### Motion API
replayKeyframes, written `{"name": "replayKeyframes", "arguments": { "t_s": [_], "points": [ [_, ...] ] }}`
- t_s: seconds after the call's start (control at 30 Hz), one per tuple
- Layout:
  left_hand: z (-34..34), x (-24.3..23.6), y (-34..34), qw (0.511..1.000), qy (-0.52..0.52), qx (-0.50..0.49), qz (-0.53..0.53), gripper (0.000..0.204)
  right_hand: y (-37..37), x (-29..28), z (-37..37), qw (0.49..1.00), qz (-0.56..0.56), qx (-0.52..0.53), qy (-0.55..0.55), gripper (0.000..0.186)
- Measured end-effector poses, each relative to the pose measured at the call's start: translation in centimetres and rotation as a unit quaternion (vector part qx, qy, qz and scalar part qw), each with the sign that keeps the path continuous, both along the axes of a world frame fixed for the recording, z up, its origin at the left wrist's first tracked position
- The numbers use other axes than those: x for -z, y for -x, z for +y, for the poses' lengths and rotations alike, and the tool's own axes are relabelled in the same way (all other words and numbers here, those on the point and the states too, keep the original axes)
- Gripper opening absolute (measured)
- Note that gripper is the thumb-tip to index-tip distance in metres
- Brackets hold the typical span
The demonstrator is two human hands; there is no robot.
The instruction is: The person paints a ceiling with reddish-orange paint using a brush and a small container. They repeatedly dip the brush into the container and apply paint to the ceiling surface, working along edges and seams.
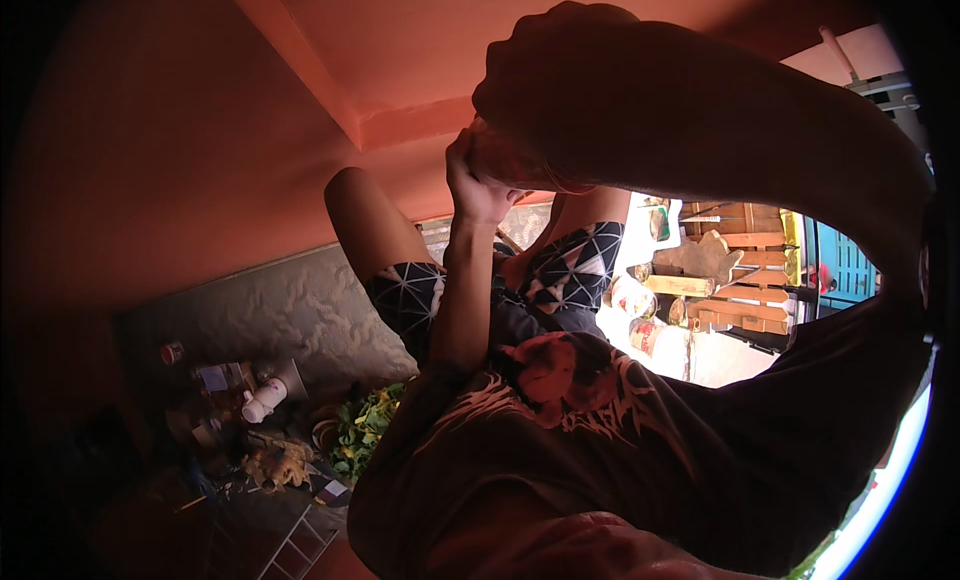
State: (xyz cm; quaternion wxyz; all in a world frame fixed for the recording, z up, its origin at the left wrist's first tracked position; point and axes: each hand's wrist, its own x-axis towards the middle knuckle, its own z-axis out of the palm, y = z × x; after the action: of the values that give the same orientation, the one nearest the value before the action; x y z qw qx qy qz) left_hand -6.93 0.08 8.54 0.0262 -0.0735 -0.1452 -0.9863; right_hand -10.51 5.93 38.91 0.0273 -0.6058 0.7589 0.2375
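Observation:
My hands are raised together in the upper middle of the head view. My left hand [478, 180] has its fingers curled around a dim pinkish shape below my right hand; I cannot make out what it is. My right hand [545, 75] is a dark silhouette with bent knuckles, its forearm crossing to the right edge; what it holds, if anything, is hidden. Behind and below them are my bare knees, patterned shorts [570, 265] and dark printed T-shirt [640, 450].
An orange-painted surface [200, 180] surrounds the upper left. Lower left are a white bottle [264, 400], green leaves [365, 430], assorted clutter and a metal ladder-like frame [298, 540]. In bright light at right are wooden slats [745, 305], glass jars and a blue plastic crate [845, 265].

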Motion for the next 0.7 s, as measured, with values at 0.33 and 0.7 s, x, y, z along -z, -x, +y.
{"name": "replayKeyframes", "arguments": {
  "t_s": [0.33,0.7],
  "points": [
    [0.3,-1.3,-0.1,0.992,0.045,-0.036,-0.114,0.064,-0.3,-0.7,0.9,0.999,0.013,-0.038,0.005,0.005],
    [-0.4,-1.6,-0.5,0.993,0.024,-0.015,-0.112,0.065,-0.2,-1.1,1.2,0.995,0.050,-0.076,-0.044,0.011]
  ]
}}
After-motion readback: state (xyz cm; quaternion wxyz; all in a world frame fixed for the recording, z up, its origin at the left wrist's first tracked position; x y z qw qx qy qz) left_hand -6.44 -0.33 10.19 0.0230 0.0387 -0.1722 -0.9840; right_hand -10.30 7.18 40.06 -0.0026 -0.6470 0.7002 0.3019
